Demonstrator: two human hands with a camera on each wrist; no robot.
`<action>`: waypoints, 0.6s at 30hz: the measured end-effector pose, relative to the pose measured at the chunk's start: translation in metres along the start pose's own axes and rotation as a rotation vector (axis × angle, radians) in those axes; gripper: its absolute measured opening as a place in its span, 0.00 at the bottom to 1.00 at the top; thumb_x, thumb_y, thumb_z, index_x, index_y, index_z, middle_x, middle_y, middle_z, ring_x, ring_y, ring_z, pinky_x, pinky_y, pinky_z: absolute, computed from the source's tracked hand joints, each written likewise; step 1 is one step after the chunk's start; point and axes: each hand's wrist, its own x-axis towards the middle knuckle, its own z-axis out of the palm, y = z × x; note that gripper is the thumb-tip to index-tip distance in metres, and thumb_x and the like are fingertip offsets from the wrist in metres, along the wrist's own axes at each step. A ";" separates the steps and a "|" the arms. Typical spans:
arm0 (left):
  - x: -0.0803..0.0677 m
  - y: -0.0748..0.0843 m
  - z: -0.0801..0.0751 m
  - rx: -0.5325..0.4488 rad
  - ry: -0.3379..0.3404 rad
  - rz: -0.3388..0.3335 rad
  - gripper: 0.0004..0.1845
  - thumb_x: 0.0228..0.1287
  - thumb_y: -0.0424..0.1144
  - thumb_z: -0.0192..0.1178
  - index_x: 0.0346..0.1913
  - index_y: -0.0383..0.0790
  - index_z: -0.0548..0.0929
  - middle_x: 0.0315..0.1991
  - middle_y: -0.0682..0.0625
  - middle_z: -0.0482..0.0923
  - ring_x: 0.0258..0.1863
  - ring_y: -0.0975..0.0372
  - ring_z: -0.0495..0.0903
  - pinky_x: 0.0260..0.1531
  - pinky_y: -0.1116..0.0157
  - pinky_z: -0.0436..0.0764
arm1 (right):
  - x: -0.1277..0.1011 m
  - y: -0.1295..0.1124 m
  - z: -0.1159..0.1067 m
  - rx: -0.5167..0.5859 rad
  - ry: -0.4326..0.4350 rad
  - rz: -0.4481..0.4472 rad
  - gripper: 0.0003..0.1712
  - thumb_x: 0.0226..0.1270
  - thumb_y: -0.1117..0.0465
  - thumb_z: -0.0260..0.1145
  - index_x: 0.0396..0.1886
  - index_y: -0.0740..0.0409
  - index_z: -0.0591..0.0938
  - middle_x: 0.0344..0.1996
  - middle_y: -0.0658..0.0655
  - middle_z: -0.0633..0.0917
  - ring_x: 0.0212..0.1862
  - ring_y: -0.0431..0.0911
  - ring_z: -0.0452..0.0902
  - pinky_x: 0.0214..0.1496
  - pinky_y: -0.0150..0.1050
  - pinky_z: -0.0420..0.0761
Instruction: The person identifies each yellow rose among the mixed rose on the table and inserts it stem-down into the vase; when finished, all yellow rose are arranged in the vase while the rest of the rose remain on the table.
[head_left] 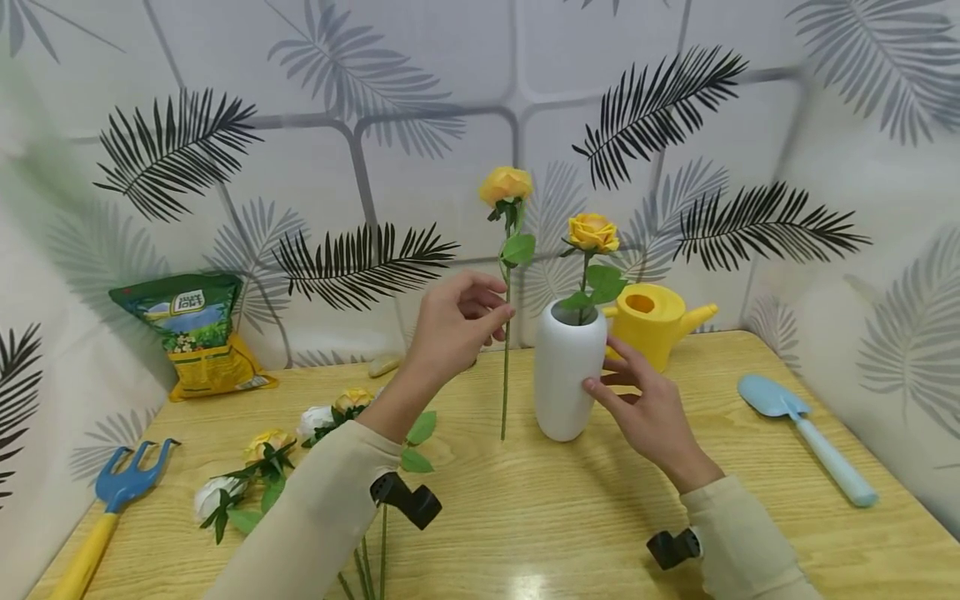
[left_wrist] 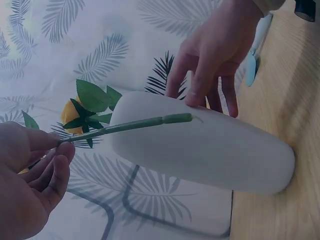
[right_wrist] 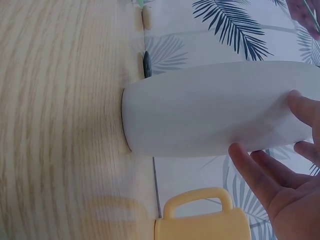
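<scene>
My left hand [head_left: 455, 321] pinches the green stem of a yellow rose [head_left: 506, 185] between thumb and fingers. The rose stands upright just left of a white vase [head_left: 567, 379]; its cut stem end [left_wrist: 177, 118] overlaps the vase in the left wrist view. Another yellow rose [head_left: 593, 233] with green leaves stands in the vase mouth, its lower stem hidden inside. On the vase's right side, my right hand [head_left: 645, 404] holds the wall, thumb in front and fingers bent toward the back. The vase's base rests on the wooden table [right_wrist: 65, 125].
Behind the vase is a yellow watering can [head_left: 652, 325]. A light-blue trowel [head_left: 817, 437] lies at right, a blue-and-yellow hand fork [head_left: 112, 500] at left. More yellow and white flowers [head_left: 266, 446] lie partly under my left sleeve. A green-and-yellow bag [head_left: 198, 333] leans against the patterned wall.
</scene>
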 end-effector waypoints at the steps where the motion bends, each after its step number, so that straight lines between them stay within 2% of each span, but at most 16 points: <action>1: 0.005 0.002 0.003 -0.014 0.010 0.015 0.12 0.66 0.28 0.66 0.50 0.30 0.82 0.37 0.37 0.85 0.23 0.65 0.82 0.25 0.70 0.82 | 0.000 0.000 0.000 -0.001 0.002 -0.005 0.38 0.69 0.61 0.70 0.76 0.54 0.66 0.55 0.70 0.85 0.49 0.62 0.87 0.48 0.57 0.86; 7: 0.037 0.019 0.017 -0.053 0.077 0.101 0.11 0.65 0.27 0.66 0.50 0.29 0.82 0.37 0.38 0.85 0.24 0.66 0.81 0.30 0.66 0.84 | 0.001 0.000 -0.001 0.006 0.005 -0.008 0.38 0.69 0.61 0.70 0.76 0.54 0.67 0.55 0.68 0.85 0.54 0.61 0.85 0.51 0.56 0.86; 11: 0.055 0.029 0.024 -0.064 0.143 0.162 0.12 0.65 0.27 0.66 0.50 0.29 0.81 0.37 0.38 0.84 0.26 0.60 0.83 0.33 0.64 0.86 | 0.001 0.000 -0.001 0.017 0.002 0.002 0.38 0.69 0.60 0.69 0.76 0.53 0.67 0.56 0.68 0.84 0.57 0.61 0.83 0.52 0.56 0.85; 15: 0.071 0.036 0.030 -0.046 0.218 0.242 0.13 0.66 0.27 0.66 0.51 0.29 0.80 0.38 0.38 0.84 0.30 0.53 0.84 0.34 0.68 0.84 | 0.001 -0.001 -0.001 0.024 -0.005 0.010 0.38 0.69 0.61 0.69 0.76 0.53 0.66 0.56 0.68 0.84 0.54 0.61 0.85 0.52 0.56 0.86; 18: 0.079 0.041 0.033 -0.026 0.253 0.292 0.13 0.66 0.28 0.66 0.51 0.29 0.79 0.39 0.38 0.84 0.32 0.52 0.84 0.35 0.70 0.83 | 0.001 -0.001 -0.001 0.024 -0.006 0.016 0.38 0.69 0.61 0.69 0.76 0.53 0.66 0.56 0.69 0.84 0.53 0.61 0.85 0.52 0.56 0.86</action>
